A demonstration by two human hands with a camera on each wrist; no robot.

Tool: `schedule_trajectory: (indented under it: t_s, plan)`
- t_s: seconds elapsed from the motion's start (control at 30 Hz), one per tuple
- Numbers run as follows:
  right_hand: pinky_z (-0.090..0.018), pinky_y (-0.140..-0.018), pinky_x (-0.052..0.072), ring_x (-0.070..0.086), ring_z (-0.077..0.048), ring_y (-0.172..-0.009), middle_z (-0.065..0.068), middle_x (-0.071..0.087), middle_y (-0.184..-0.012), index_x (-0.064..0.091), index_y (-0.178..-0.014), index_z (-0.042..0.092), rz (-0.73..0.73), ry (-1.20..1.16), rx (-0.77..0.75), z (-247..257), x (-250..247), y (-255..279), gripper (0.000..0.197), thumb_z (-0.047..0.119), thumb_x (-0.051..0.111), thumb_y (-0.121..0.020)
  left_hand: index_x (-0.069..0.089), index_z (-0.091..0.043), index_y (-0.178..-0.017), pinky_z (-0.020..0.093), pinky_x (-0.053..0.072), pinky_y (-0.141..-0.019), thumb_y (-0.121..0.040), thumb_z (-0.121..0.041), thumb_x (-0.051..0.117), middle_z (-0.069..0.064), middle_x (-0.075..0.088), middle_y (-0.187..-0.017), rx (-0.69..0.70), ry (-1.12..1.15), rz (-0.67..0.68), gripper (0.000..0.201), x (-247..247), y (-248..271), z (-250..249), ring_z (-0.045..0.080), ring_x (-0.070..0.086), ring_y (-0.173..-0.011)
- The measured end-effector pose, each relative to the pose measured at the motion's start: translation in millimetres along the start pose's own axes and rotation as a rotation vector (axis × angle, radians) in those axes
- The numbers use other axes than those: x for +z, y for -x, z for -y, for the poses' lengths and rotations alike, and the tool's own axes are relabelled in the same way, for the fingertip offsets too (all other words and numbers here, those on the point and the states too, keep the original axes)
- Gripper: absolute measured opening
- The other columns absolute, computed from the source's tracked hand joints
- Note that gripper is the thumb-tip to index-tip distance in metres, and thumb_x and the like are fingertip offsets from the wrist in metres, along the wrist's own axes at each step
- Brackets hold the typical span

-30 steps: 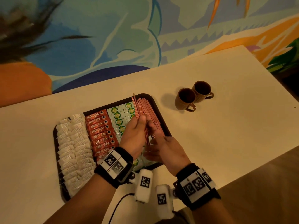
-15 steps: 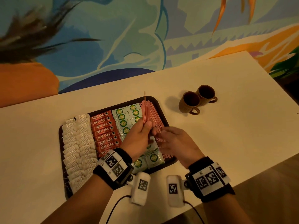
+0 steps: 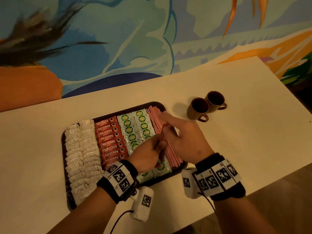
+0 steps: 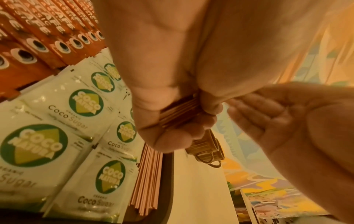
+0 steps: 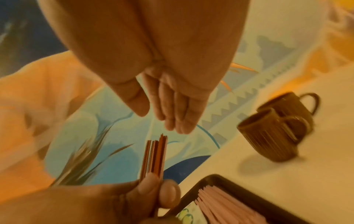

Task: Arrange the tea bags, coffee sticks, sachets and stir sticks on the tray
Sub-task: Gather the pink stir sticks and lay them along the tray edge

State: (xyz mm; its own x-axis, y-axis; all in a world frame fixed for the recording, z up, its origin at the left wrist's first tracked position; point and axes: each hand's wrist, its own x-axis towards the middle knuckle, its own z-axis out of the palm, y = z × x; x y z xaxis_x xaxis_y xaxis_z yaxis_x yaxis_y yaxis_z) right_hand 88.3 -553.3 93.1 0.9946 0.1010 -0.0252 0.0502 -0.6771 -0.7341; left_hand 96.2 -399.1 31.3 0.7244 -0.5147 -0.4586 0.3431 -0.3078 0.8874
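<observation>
A dark tray (image 3: 63, 139) holds white tea bags (image 3: 81, 156), red Nescafe coffee sticks (image 3: 109, 137), green-and-white Coco Sugar sachets (image 3: 133, 125) and a row of pink stir sticks (image 3: 154, 118) along its right side. My left hand (image 3: 160, 146) pinches a small bundle of stir sticks (image 5: 156, 154) upright above the tray; the pinch shows close up in the left wrist view (image 4: 180, 115). My right hand (image 3: 177, 130) hovers over the stick row with fingers (image 5: 172, 115) straight and together, holding nothing, just beyond the bundle's tips.
Two brown mugs (image 3: 206, 105) stand side by side on the cream table (image 3: 236, 141), just right of the tray's far corner. A painted wall runs behind the table. The table's near edge lies under my wrists.
My right hand has let go of the sticks and stretched flat toward the tray's far end. My left hand keeps a small bundle, now raised off the row.
</observation>
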Motion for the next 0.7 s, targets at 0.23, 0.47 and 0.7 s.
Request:
schedule_trajectory:
  t_s: [0.23,0.47,0.7]
  plan:
    - [-0.033,-0.085,0.054,0.063,-0.003,-0.091,0.013,0.070,-0.099,0.076,-0.108,0.031,0.059,-0.081,0.231,-34.7,20.5,19.5,0.022,0.045,0.066,-0.095,0.056,-0.019,-0.108,0.040,0.056,-0.065,-0.110,-0.034,0.035,0.005,0.058,-0.077,0.000,-0.031,0.033,0.026,3.0,-4.6,5.8,0.022,0.057,-0.067]
    - [-0.038,-0.066,0.059,0.069,-0.022,-0.060,-0.002,0.072,-0.071,0.072,-0.080,0.018,-0.009,-0.326,0.345,-40.3,21.3,19.7,0.019,0.031,0.073,-0.094,0.056,-0.008,-0.112,0.036,0.059,-0.072,-0.111,-0.022,0.031,0.012,0.062,-0.089,-0.062,0.047,0.105,0.028,13.4,-8.3,7.0,0.023,0.064,-0.078]
    - [-0.033,-0.055,0.058,0.068,-0.021,-0.056,0.000,0.073,-0.072,0.071,-0.085,0.018,0.032,-0.227,0.352,-42.3,25.0,-2.7,0.020,0.035,0.071,-0.095,0.053,-0.009,-0.122,0.049,0.063,-0.079,-0.108,-0.011,0.031,0.018,0.068,-0.098,-0.066,0.035,0.038,0.026,9.3,-14.6,6.2,0.031,0.071,-0.085]
